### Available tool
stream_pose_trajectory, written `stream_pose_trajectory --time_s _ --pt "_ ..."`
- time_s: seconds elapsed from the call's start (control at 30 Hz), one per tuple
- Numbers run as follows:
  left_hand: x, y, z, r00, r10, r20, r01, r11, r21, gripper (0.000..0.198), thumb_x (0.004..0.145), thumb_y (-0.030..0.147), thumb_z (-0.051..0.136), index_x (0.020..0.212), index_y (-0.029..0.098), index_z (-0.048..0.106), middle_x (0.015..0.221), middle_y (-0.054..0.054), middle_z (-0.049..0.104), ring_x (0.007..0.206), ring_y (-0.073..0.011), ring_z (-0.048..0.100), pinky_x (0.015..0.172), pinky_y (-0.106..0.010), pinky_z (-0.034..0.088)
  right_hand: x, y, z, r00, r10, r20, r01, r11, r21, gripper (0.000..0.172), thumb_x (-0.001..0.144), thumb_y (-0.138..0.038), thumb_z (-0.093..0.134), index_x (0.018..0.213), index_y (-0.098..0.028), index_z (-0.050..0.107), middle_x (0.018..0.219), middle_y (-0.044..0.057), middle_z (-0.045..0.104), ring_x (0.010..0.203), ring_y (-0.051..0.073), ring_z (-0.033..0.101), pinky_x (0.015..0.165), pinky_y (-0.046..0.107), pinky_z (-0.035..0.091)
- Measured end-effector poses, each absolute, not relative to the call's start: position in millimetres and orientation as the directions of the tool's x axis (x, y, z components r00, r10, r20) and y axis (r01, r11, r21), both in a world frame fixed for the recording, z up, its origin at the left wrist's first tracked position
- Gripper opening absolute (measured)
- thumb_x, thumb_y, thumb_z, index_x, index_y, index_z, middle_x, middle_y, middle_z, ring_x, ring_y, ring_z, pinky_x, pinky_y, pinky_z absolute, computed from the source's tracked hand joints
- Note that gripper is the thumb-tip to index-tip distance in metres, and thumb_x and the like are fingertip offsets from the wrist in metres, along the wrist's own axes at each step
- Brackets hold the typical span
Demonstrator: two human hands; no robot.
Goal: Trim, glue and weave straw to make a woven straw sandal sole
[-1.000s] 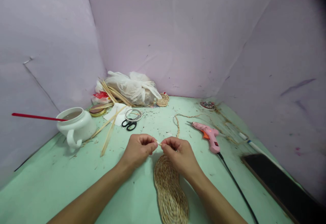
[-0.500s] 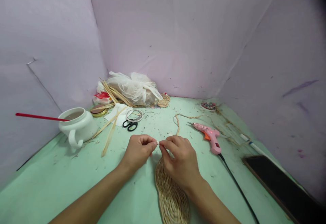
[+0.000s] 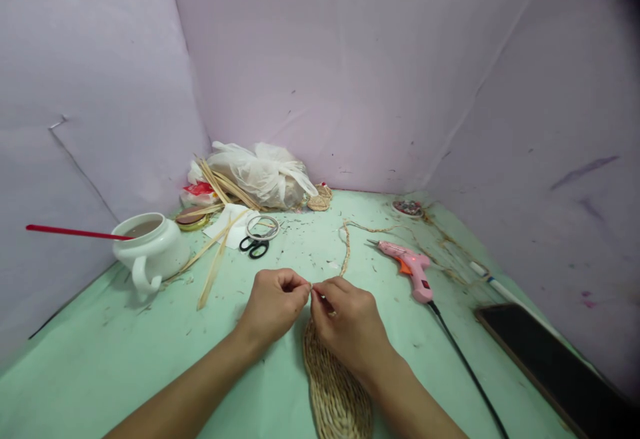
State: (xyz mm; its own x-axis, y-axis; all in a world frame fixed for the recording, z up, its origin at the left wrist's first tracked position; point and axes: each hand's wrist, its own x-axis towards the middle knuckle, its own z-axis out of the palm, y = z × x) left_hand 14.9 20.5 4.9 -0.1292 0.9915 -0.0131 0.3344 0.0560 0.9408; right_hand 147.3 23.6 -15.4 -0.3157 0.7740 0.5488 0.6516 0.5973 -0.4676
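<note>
My left hand (image 3: 278, 302) is closed in a pinch, its thumb and forefinger meeting the fingertips of my right hand (image 3: 349, 312). That hand pinches too. Whatever sits between the fingertips is too small to name. Under my right hand lies a woven sole-shaped piece (image 3: 337, 392) of coiled straw braid, its upper part covered by the hand. From behind the right hand a thin braided straw cord (image 3: 346, 252) runs up the table and bends off to the right. A pink glue gun (image 3: 407, 266) with an orange trigger lies to the right of my hands, its red light showing.
A white pot (image 3: 153, 252) with a red stick (image 3: 75, 231) stands at the left. Black scissors (image 3: 255, 246), a tape ring (image 3: 263, 227) and straw strips (image 3: 215, 272) lie nearby. A plastic bag (image 3: 260, 172) sits at the back; a dark phone-like slab (image 3: 545, 366) lies at right.
Both hands stay fingertip to fingertip and have shifted slightly down in view. A small whitish bit seen between the fingertips earlier is now barely visible.
</note>
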Motion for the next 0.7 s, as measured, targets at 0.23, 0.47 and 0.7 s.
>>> stream_pose_trajectory --time_s 0.23,0.47,0.7 --pt "15 21 3 -0.133 0.991 -0.025 0.319 0.067 0.945 0.014 0.06 0.024 0.058 0.052 0.013 0.063 0.049 0.001 0.056 0.05 -0.0105 0.044 0.049 -0.022 0.035 146 25 -18 -0.288 0.8 0.526 0.66 0.564 -0.496 0.023 0.076 -0.014 0.045 0.069 -0.014 0.066 0.063 0.006 0.062 0.053 0.014 0.055 0.053 0.025 0.041" --pt "12 25 2 -0.132 0.988 -0.074 0.232 0.104 0.967 0.013 0.058 0.025 0.059 0.052 0.014 0.06 0.043 0.004 0.049 0.042 -0.008 0.039 0.044 -0.02 0.031 146 27 -12 -0.195 0.912 0.361 0.54 0.408 -0.737 0.02 0.075 -0.017 0.049 0.071 -0.016 0.069 0.064 0.005 0.064 0.056 0.015 0.056 0.056 0.026 0.042" --pt "7 32 -5 -0.066 0.987 -0.145 0.084 0.15 0.985 0.016 0.058 0.028 0.061 0.056 0.013 0.059 0.041 0.004 0.049 0.039 -0.007 0.04 0.042 -0.019 0.03 145 36 -12 -0.165 0.986 -0.001 0.285 0.047 -0.957 0.021 0.072 -0.027 0.051 0.063 -0.015 0.066 0.047 0.0 0.058 0.043 0.012 0.052 0.045 0.023 0.042"
